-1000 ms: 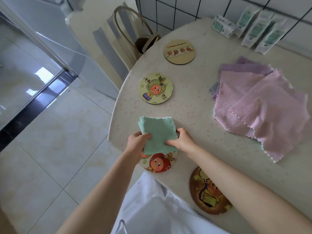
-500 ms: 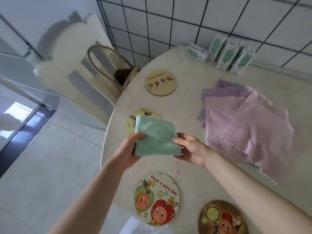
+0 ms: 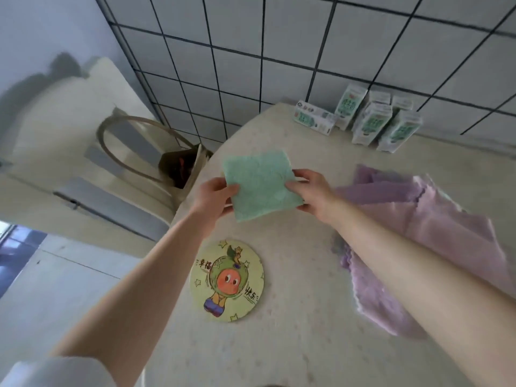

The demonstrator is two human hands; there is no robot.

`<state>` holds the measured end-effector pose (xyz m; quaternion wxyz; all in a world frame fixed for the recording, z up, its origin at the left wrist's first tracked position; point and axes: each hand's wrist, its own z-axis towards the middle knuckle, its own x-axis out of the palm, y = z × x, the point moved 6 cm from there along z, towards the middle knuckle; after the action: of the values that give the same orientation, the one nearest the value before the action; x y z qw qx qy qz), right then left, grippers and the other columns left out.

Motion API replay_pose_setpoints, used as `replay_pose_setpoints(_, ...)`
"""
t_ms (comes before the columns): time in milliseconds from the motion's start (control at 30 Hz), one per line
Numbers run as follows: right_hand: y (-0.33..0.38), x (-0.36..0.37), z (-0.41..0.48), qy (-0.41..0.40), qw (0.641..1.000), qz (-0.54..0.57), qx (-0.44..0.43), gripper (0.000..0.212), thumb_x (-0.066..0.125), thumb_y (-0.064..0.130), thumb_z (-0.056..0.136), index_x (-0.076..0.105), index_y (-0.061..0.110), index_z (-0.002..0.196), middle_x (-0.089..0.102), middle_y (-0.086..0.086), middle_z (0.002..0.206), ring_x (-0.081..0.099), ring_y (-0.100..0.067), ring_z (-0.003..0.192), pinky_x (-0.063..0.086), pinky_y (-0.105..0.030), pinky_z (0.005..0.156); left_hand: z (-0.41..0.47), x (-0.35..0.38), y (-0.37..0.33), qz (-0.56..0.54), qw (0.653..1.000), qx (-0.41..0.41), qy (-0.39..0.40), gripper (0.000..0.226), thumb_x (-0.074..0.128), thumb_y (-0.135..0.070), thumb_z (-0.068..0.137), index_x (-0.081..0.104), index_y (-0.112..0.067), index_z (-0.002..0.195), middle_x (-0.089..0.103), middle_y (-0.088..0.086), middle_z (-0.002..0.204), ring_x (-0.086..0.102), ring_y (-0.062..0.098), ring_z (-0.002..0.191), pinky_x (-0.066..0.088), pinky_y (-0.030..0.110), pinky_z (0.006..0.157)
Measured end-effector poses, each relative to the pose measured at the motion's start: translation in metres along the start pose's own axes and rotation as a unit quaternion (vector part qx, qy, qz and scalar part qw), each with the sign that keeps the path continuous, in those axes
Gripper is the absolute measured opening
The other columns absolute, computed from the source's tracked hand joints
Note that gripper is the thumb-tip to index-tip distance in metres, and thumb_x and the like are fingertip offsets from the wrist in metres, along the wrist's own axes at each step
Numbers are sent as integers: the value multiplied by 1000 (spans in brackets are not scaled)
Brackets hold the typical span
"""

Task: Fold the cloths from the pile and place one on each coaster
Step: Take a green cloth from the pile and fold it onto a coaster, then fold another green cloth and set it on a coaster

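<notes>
Item: folded green cloth [image 3: 261, 185], beyond the coaster [image 3: 226, 280]; soft, light; my left hand [image 3: 213, 198] and right hand [image 3: 314, 192] pinch its side edges.

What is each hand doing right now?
Left hand: pinches the left edge of the folded green cloth.
Right hand: pinches the cloth's right edge.

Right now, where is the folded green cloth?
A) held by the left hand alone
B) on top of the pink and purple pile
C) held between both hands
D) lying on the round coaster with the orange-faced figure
C: the left hand and the right hand each pinch a side of the green cloth, and the coaster nearer the camera has nothing on it.
</notes>
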<state>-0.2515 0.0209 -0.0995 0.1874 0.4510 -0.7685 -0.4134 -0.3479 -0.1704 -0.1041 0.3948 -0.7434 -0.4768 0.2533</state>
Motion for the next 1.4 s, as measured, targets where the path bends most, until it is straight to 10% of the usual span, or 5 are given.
replay_pose_setpoints(133,25,1,41,-48,996,-53,-60,31,63,14,87,59,14,118,65,-14,111,65,-29,97,56,-43,80,46,-1,-7,22,999,29,-32,16,63,-11,89,63,-12,105,68,7,106,68,23,94,58,37,80)
replay_pose_setpoints(733,-8,13,88,-98,919,-342,-168,26,60,21,88,58,6,109,59,-13,105,52,-22,91,36,-24,76,78,-17,43,203,956,26,-209,26,76,-26,76,60,-21,96,67,0,89,68,25,82,58,42,77)
replay_pose_setpoints(1400,-84,-119,-110,-142,878,-377,-259,17,65,2,82,64,-2,98,68,-18,93,66,-31,83,49,-33,77,-81,89,60,433,877,197,-77,20,59,-21,87,59,-20,108,64,-4,102,61,19,83,49,30,65)
